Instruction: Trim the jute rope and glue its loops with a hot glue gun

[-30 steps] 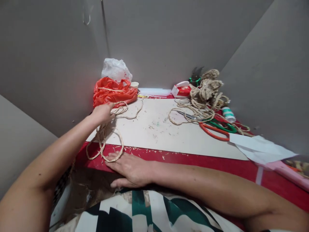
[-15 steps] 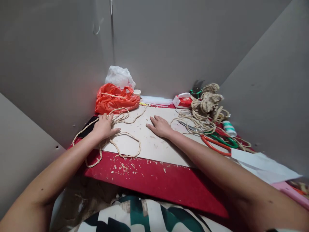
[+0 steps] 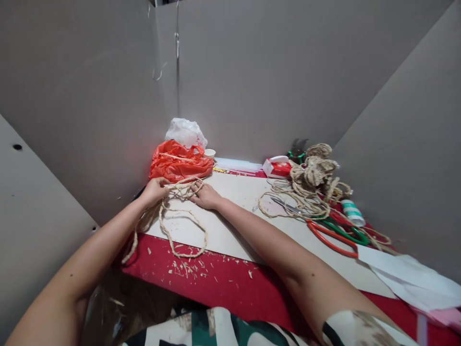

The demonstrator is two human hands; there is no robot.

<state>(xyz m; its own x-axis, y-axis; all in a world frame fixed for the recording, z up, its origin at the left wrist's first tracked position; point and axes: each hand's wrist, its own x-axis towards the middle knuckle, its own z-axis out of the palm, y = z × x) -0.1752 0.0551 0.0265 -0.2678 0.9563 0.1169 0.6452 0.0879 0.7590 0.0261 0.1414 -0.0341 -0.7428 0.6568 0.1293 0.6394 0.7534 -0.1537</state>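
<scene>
Loops of pale braided rope lie on the left part of a white board. My left hand is closed on the bunched rope at the board's left edge, and one length hangs down past the wrist onto the red cloth. Touching the right side of the same bunch is my right hand, its fingers curled over the strands. A larger heap of rope sits at the back right, with loose coils spilling onto the board.
Behind the hands are a red plastic bag, a white bag and a paper cup. To the right lie orange-handled scissors, green handles, a white-and-green roll and white paper. Fibre scraps litter the red cloth.
My right hand has moved left from the middle of the board to the rope. My left hand has closed on the strands, bunching them. The camera view has shifted slightly.
</scene>
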